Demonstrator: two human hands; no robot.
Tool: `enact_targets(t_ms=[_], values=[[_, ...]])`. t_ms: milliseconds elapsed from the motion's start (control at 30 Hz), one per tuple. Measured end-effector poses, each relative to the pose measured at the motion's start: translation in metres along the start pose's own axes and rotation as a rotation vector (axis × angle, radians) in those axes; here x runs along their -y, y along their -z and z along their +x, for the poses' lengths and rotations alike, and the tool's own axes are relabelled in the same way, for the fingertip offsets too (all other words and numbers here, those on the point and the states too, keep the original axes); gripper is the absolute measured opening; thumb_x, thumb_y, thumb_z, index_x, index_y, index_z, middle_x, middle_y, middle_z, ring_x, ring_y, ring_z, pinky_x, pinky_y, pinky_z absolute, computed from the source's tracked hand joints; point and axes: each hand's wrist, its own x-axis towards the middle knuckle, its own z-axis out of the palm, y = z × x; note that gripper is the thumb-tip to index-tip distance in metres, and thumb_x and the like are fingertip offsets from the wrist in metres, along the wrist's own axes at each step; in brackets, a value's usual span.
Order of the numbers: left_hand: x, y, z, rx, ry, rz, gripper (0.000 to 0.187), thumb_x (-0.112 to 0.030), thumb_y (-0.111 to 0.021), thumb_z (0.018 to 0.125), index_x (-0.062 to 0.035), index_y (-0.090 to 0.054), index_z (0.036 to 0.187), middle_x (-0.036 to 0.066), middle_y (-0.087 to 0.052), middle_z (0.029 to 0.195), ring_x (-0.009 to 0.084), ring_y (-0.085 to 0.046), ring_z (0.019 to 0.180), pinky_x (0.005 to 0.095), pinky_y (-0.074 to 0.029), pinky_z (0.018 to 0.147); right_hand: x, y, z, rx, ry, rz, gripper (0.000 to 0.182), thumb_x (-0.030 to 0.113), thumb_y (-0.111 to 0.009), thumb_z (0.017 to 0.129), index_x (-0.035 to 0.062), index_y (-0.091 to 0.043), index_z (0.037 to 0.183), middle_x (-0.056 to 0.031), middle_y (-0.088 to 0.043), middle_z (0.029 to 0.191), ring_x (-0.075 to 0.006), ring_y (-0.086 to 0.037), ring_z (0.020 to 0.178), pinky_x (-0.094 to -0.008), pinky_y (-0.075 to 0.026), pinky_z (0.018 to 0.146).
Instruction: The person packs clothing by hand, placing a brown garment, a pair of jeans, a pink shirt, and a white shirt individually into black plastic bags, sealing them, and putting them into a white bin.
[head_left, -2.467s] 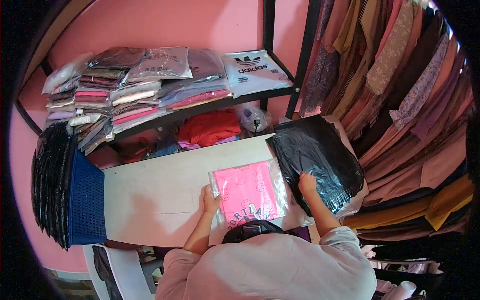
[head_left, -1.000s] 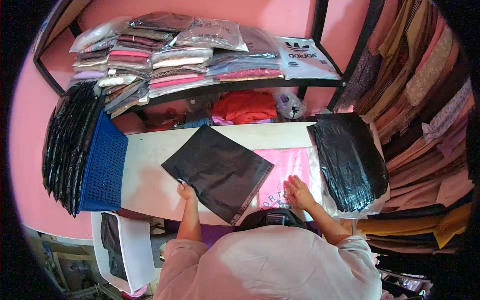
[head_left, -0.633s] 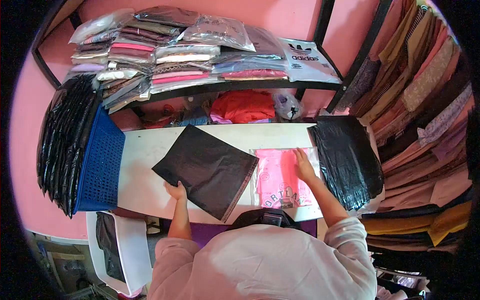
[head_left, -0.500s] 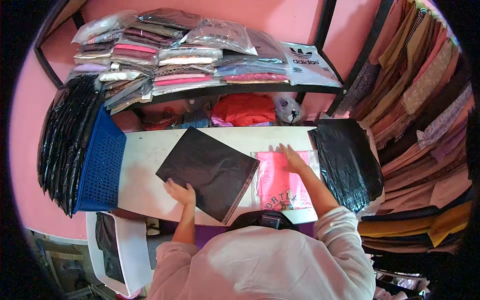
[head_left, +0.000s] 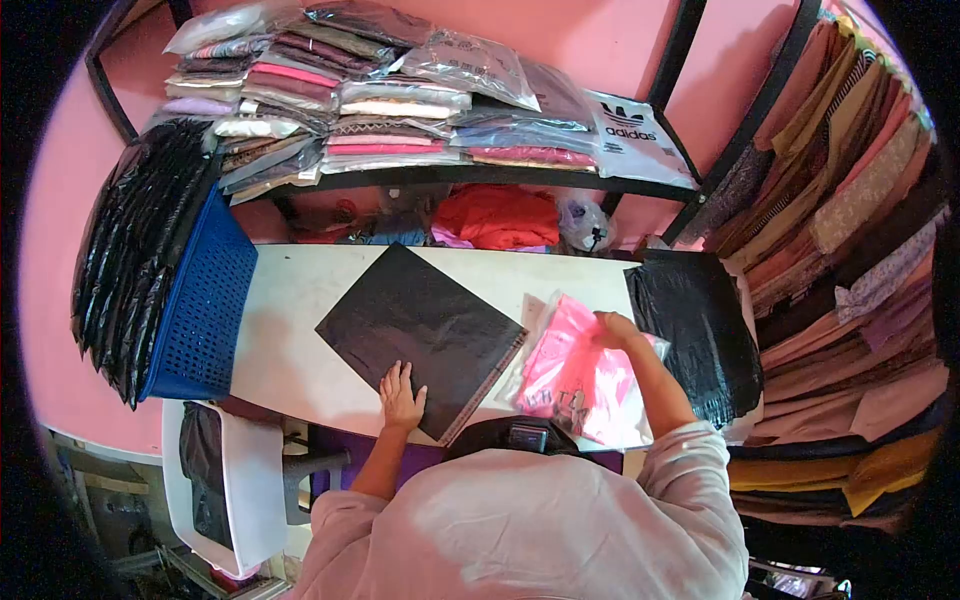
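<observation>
A black plastic mailing bag (head_left: 430, 330) lies flat and turned at an angle on the white table. My left hand (head_left: 402, 397) rests on its near part with the fingers stretched out and a little apart. To the right is a folded pink garment in a clear plastic bag (head_left: 575, 370), with dark lettering near its lower end. My right hand (head_left: 617, 330) grips the upper right edge of this packet, fingers bent around it. The packet is tilted, and a pale edge of something shows beneath its left side.
A stack of black plastic bags (head_left: 695, 330) lies at the table's right end. At the left stands a blue basket (head_left: 205, 300) packed with black parcels (head_left: 135, 260). Bagged clothes (head_left: 400, 110) fill the shelf behind. A white bin (head_left: 255, 490) stands below; garments (head_left: 850, 250) hang right.
My right hand has closed on the pink packet's edge and tilted it. My left hand has slid from the mailing bag's left edge toward its near side. The camera view has shifted slightly.
</observation>
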Motion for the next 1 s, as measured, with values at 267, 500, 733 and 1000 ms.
enact_targets(t_ms=[267, 500, 733, 1000], values=[[-0.006, -0.003, -0.001, 0.003, 0.014, 0.076, 0.055, -0.026, -0.049, 0.081, -0.0021, -0.032, 0.128, 0.018, -0.028, 0.134, 0.0356, -0.025, 0.122, 0.0485, -0.014, 0.102, 0.059, -0.033, -0.085, -0.420, 0.379, -0.528, 0.059, 0.012, -0.047, 0.078, 0.0226, -0.029, 0.133, -0.0242, -0.037, 0.125, -0.0277, -0.057, 0.077, -0.0399, -0.047, 0.064], [-0.014, -0.001, 0.005, -0.009, -0.011, 0.102, 0.061, -0.030, -0.053, 0.076, -0.0019, -0.033, 0.127, 0.018, -0.030, 0.132, 0.0345, -0.028, 0.120, 0.0500, -0.014, 0.101, 0.111, -0.053, -0.113, -0.013, 0.108, -0.510, 0.069, 0.059, -0.049, 0.071, 0.0153, -0.045, 0.124, -0.0282, -0.007, 0.139, -0.0397, -0.030, 0.118, -0.0495, -0.031, 0.091], [-0.061, 0.000, 0.012, 0.331, -0.152, 0.041, 0.082, -0.038, -0.064, 0.064, -0.0039, -0.029, 0.131, 0.015, -0.023, 0.138, 0.0312, -0.022, 0.127, 0.0520, -0.008, 0.103, 0.088, -0.082, -0.083, -0.406, 0.099, -0.414, 0.025, 0.014, -0.050, 0.074, 0.0053, -0.056, 0.097, -0.0237, -0.045, 0.119, -0.0328, -0.052, 0.091, -0.0418, -0.044, 0.075], [-0.063, 0.005, 0.040, 0.468, -0.228, 0.015, 0.077, -0.030, -0.065, 0.063, -0.0098, -0.033, 0.130, 0.007, -0.025, 0.139, 0.0246, -0.024, 0.128, 0.0516, -0.014, 0.103, 0.062, -0.010, -0.113, -0.559, -0.156, 0.230, 0.036, 0.017, -0.062, 0.062, 0.0053, -0.061, 0.096, -0.0190, -0.061, 0.077, -0.0339, -0.059, 0.072, -0.0393, -0.047, 0.064]])
